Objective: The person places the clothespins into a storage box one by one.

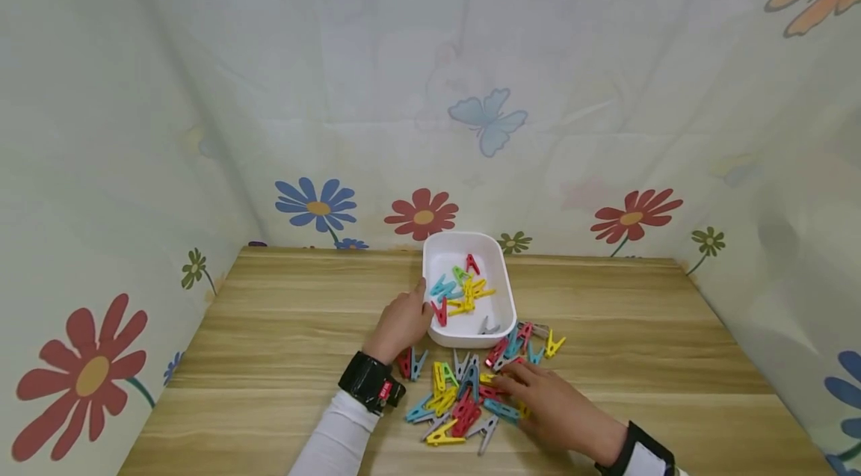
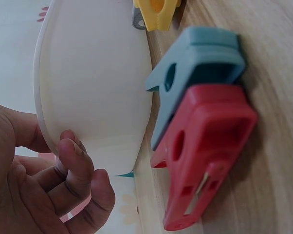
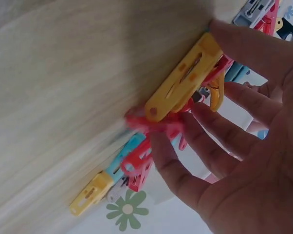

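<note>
A white tub (image 1: 499,267) stands on the wooden table (image 1: 282,326) with several coloured clothes pegs (image 1: 464,289) inside. My left hand (image 1: 406,320) holds the tub's left rim, thumb on the edge and curled fingers (image 2: 73,161) against the tub wall (image 2: 93,87). A red peg (image 2: 205,156) and a blue peg (image 2: 195,73) lie beside that hand. In front of the tub lies a loose pile of pegs (image 1: 457,394). My right hand (image 1: 548,405) lies over the pile's right side, its straight fingertips touching a yellow peg (image 3: 183,83) and a red peg (image 3: 158,127).
Flower-printed cloth walls (image 1: 430,87) close in the table at the back and on both sides. Bare wood stretches left of the tub and to the right of the pile. A black band (image 1: 368,380) sits on my left wrist.
</note>
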### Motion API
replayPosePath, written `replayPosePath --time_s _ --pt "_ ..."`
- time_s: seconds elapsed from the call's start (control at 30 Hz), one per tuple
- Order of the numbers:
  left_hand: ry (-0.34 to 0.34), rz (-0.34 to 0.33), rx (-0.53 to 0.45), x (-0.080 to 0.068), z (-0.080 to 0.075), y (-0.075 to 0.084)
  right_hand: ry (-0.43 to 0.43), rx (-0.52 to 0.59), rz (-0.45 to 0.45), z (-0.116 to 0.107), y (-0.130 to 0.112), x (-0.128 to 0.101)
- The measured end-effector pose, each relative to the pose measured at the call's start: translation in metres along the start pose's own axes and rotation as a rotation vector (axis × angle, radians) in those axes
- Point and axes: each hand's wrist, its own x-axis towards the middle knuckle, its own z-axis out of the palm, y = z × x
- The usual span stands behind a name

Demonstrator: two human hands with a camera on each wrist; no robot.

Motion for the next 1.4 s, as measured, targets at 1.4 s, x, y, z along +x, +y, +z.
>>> replayPosePath --time_s 1.4 --pt "-0.010 -0.006 -0.008 -0.004 -0.003 0.003 0.132 0.031 -0.087 0.007 0.004 0.008"
